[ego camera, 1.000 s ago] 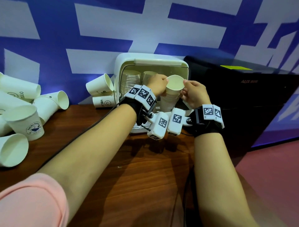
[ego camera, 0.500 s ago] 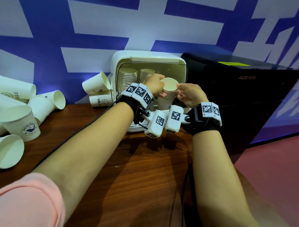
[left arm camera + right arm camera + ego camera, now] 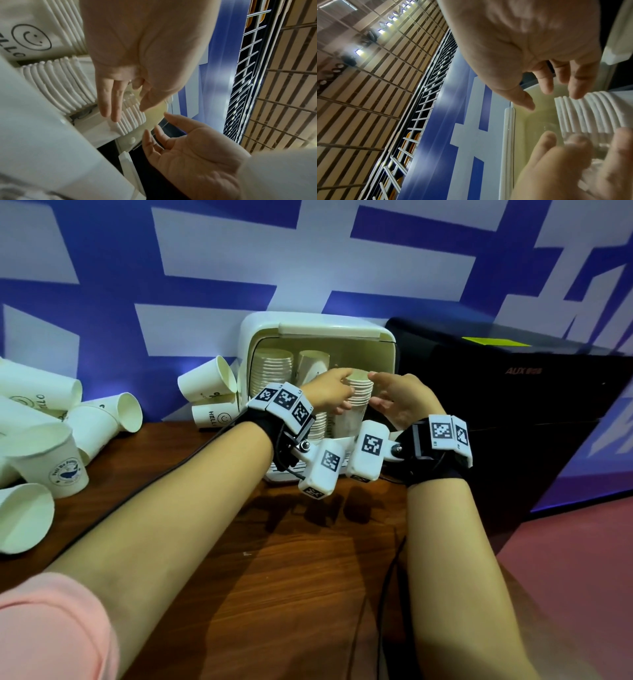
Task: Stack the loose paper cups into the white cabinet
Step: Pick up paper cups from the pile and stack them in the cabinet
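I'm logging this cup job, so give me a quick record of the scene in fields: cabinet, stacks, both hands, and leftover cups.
cabinet: white cabinet, open at the front
stacks: right stack between the hands; two more behind
left hand: open, fingers beside the stack
right hand: open, just off the stack
leftover cups: loose cups on the wooden table

A dark wooden table [image 3: 281, 594] stands against a wall [image 3: 212, 248] painted in blue and white blocks. Right of the table sits a black appliance [image 3: 513, 412] — reddish floor [image 3: 582, 559] below it. Above hangs a slatted ceiling [image 3: 368, 75] with small lights.

Left hand [image 3: 330, 392], right hand [image 3: 399, 402]: fingers loose
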Action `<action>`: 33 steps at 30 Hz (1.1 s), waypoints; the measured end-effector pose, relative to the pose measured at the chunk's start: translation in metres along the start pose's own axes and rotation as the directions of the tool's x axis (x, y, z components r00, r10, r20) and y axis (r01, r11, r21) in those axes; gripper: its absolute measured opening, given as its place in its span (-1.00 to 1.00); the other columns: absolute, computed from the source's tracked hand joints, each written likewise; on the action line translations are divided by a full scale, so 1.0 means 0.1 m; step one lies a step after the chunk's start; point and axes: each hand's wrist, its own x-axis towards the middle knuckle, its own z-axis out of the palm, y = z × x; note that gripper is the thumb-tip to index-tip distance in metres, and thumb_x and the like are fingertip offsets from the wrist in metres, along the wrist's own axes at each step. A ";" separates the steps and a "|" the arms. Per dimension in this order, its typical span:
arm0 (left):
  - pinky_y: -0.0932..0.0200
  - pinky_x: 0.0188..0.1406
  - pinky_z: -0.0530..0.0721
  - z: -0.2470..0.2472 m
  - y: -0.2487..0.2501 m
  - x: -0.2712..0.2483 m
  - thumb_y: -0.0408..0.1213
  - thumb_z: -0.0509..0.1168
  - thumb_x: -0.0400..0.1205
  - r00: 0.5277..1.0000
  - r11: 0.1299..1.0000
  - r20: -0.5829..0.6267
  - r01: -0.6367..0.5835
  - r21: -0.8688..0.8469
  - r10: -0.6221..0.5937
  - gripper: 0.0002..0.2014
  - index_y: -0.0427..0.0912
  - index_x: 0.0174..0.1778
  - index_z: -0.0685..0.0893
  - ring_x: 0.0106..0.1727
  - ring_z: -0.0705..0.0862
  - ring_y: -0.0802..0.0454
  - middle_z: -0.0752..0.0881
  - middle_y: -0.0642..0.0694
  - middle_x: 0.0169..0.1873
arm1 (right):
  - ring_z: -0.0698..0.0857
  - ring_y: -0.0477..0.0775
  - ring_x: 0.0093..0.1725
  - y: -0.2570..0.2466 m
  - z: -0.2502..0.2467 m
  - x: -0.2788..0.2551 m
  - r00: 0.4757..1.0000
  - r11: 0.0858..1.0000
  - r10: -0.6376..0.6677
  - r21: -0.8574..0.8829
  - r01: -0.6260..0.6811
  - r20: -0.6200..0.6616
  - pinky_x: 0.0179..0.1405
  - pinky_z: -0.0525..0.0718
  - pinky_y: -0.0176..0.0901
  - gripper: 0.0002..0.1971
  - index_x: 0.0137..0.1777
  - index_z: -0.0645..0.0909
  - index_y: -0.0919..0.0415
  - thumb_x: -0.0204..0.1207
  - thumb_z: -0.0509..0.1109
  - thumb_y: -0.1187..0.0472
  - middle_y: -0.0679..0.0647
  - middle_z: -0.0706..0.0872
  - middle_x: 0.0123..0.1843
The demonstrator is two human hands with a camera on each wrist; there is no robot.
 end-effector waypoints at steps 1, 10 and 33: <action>0.23 -0.25 0.55 -0.03 0.01 -0.06 -0.54 0.08 0.71 1.000 1.000 0.003 -0.002 -0.001 0.002 -0.42 -0.19 0.67 0.15 -0.24 0.59 0.10 0.55 -0.15 0.22 | 0.71 0.11 -0.06 -0.02 0.02 0.00 1.000 1.000 -0.009 -0.018 0.008 -0.028 -0.01 0.74 -0.16 -0.70 0.29 0.52 0.47 0.60 0.36 0.35 0.24 0.67 0.04; 0.11 0.13 0.70 -0.66 0.07 -0.96 -0.48 0.15 0.70 0.995 0.996 -0.045 -0.086 0.037 0.087 -0.64 -0.19 0.42 0.53 0.11 0.73 -0.01 0.64 -0.08 0.29 | 0.49 -0.03 -0.44 -0.20 0.65 -0.45 0.975 0.967 -0.133 -0.194 0.167 0.176 -0.47 0.46 -0.25 -0.91 -0.16 0.60 0.30 0.56 0.31 0.38 0.12 0.54 -0.31; 0.05 0.27 0.61 -2.49 -0.62 -2.74 -0.03 0.29 0.66 0.832 0.882 -0.459 0.434 0.184 -0.313 -0.65 -0.11 0.29 0.61 0.23 0.58 -0.02 0.63 -0.03 0.23 | 0.66 -0.03 -0.04 0.22 2.58 -1.77 0.724 0.900 0.122 -0.383 0.207 0.679 0.12 0.64 -0.13 -0.84 -0.10 0.57 0.13 0.64 0.36 0.07 -0.01 0.65 -0.07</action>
